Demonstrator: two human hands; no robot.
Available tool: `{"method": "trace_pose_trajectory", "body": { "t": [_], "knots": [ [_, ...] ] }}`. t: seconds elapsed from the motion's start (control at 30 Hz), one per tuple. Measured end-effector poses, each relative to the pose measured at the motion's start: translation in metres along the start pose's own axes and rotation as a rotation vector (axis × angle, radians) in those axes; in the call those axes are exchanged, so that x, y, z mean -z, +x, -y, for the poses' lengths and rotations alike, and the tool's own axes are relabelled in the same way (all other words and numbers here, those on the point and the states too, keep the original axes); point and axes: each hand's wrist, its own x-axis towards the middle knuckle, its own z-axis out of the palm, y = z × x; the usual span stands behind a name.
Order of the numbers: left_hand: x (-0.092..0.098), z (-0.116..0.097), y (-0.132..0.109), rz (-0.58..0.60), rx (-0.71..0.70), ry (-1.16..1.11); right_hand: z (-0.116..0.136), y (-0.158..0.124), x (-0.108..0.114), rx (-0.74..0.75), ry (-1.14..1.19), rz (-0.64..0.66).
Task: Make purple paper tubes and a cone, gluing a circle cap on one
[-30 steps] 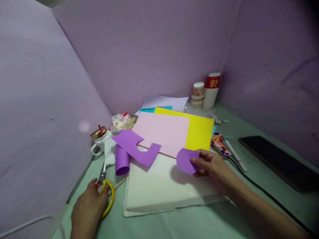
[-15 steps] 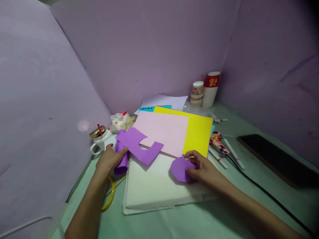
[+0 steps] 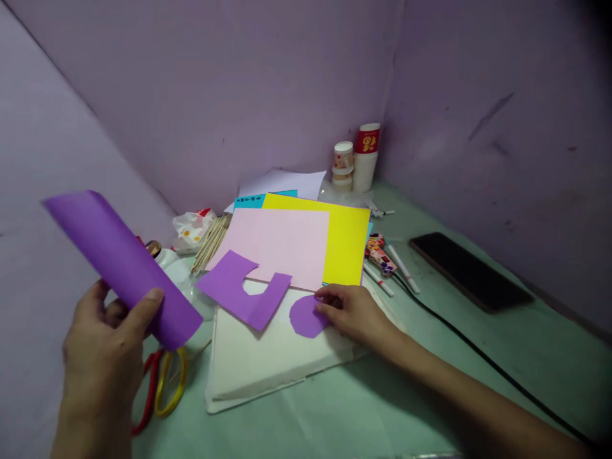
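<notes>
My left hand (image 3: 108, 325) grips a purple paper roll (image 3: 129, 261), raised at the left and tilted, thumb on its near side. My right hand (image 3: 351, 312) has thumb and fingers pinched at the right edge of a purple paper circle (image 3: 305, 319), low over the white pad (image 3: 248, 370); whether the circle rests fully on it I cannot tell. Left of the circle lies a purple paper offcut (image 3: 261, 309) with a rounded notch, overlapping the pad and a pink sheet (image 3: 282, 242). Scissors with red and yellow handles (image 3: 165, 392) lie below the roll, their blades hidden.
Behind the pink sheet are a yellow sheet (image 3: 349, 242) and wooden sticks (image 3: 210, 242). A white mug (image 3: 166, 256) is partly hidden by the roll. Paper cups (image 3: 364, 169) stand in the back corner. Markers (image 3: 401, 268), a black cable (image 3: 459, 331) and a phone (image 3: 471, 268) lie at right.
My left hand has lifted the purple roll off the table, up and to the left, uncovering the scissors' handles. My right hand stays at the circle, which now looks flatter. The view has shifted right.
</notes>
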Motion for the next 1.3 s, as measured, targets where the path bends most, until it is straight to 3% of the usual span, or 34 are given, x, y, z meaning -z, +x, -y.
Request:
{"method": "trace_pose_trajectory", "body": {
  "t": [0.1,0.2,0.33,0.47,0.77,0.93,1.13,1.3],
  "knots": [
    [-0.019,-0.027,-0.016,-0.015,0.006,-0.333,-0.001,0.001,-0.001,0.03,0.014,0.02],
    [-0.044,-0.038,-0.035,0.141,-0.09,-0.505,-0.001,0.0,-0.002,0.052,0.005,0.024],
    [-0.081,-0.037,-0.068,0.47,-0.174,-0.466,-0.003,0.0,-0.003,0.064,-0.004,0.023],
    [-0.103,-0.028,-0.088,0.597,-0.206,-0.412,-0.003,0.001,-0.002,0.075,0.004,0.055],
    [-0.109,-0.005,-0.086,0.659,-0.224,-0.336,-0.004,0.003,0.008,0.109,-0.009,0.101],
    [-0.113,-0.003,-0.087,0.718,-0.138,-0.35,-0.004,0.003,0.014,0.133,-0.046,0.136],
    [-0.115,0.003,-0.082,0.738,-0.223,-0.298,-0.004,0.005,0.02,0.141,-0.088,0.161],
    [-0.114,0.002,-0.083,0.756,-0.207,-0.279,-0.002,0.004,0.022,0.136,-0.106,0.15]
  ]
}}
